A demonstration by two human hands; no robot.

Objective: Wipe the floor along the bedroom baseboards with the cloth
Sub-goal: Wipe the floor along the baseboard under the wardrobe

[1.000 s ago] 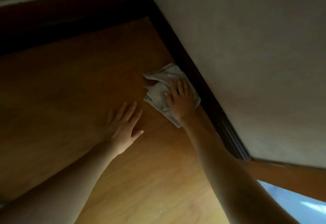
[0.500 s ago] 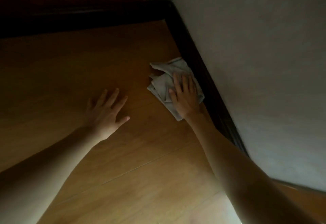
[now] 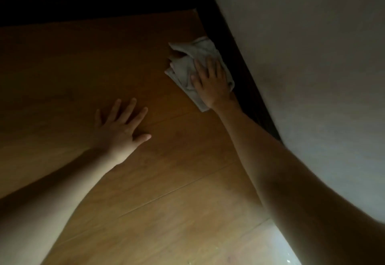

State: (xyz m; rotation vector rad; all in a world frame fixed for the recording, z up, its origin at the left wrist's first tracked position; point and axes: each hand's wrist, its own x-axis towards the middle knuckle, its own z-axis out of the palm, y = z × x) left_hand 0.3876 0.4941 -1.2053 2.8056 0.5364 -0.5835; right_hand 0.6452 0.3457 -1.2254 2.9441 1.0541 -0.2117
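Dim light. Right hand lies flat, fingers straight and slightly spread, pressing a crumpled grey cloth onto the wooden floor. Cloth sits just beside the dark baseboard, its right edge touching it, near the room corner. Left hand rests palm-down on the floor, fingers extended and splayed, holding nothing, well apart from the cloth. Pale wall above the baseboard.

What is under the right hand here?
The crumpled grey cloth lies under the right hand, pressed flat on the wooden floor beside the dark baseboard. The floor beneath the cloth is covered.
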